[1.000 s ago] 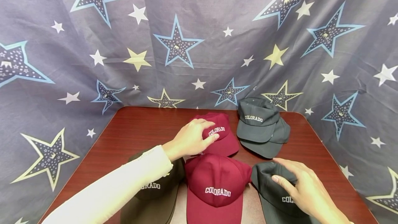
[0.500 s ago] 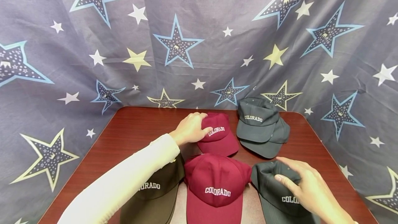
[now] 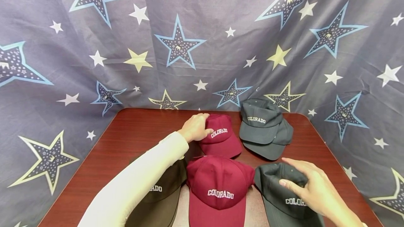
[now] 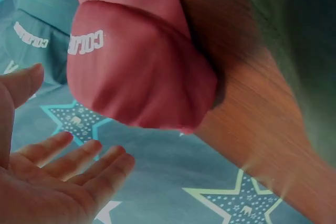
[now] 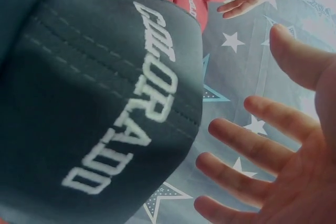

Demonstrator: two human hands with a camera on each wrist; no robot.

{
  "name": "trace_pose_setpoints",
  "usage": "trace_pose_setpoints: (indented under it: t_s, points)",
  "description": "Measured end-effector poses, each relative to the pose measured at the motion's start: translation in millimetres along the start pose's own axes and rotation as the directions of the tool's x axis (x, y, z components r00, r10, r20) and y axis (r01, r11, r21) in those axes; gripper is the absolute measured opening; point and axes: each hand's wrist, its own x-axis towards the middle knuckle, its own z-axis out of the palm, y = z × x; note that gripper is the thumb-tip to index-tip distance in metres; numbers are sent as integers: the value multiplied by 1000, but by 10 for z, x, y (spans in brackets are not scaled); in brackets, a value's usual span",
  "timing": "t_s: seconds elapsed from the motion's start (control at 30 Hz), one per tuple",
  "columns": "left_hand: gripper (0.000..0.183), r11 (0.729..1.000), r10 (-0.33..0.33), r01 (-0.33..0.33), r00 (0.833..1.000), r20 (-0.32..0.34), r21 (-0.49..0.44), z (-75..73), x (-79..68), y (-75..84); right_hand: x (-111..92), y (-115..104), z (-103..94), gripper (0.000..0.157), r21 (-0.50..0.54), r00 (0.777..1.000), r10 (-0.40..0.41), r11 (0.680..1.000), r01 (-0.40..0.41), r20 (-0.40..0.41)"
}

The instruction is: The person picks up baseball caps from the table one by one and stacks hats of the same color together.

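A maroon cap (image 3: 221,145) lettered COLORADO sits at the back middle of the table. My left hand (image 3: 196,128) hovers at its left side, thumb overlapping its front edge in the head view. From the left wrist, that hand (image 4: 63,184) has loosely extended fingers and a visible gap to the maroon cap (image 4: 139,72). My right hand (image 3: 320,188) is held over the right side of a dark grey cap (image 3: 276,186) at the front right. In the right wrist view its fingers are spread, apart from the grey cap (image 5: 100,108), with nothing held.
Another maroon cap (image 3: 222,178) lies front centre, beside a dark brown cap (image 3: 156,207) partly hidden by my left sleeve (image 3: 139,181). Two overlapping grey caps (image 3: 262,134) sit at the back right. A star-patterned curtain (image 3: 202,69) hangs behind the reddish-brown table (image 3: 142,125).
My left hand has drawn off the back maroon cap's front, moving slightly left and farther back. My right hand has shifted a little to the right. The caps stay where they were.
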Motion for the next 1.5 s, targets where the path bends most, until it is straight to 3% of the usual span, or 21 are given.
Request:
trace_pose_setpoints:
  t_s: [0.23,0.47,0.6,0.8,0.97,1.17,1.5]
  points:
    - [71,999,-29,28,998,52,20,75,54,-29,-2,-31,-3,65,-1,1000,0,1000,0,10]
    - [86,1000,-24,21,987,157,17,139,71,-17,5,-51,-6,64,7,1000,-16,1000,16,9]
    - [81,997,-59,50,985,162,56,166,62,2,5,-51,-9,64,10,1000,-20,1000,20,7]
    - [47,986,-116,98,984,134,132,227,59,20,-7,-43,-11,63,7,1000,-16,1000,16,7]
    - [32,986,-137,127,987,85,109,283,104,0,-14,-32,-12,64,4,1000,-22,1000,22,1]
    - [28,990,-142,142,990,9,23,218,99,-6,-13,-33,-12,64,1,1000,-18,1000,18,5]
    - [24,992,-110,104,990,-87,-66,-2,94,38,-8,-51,-16,63,12,1000,-22,1000,22,5]
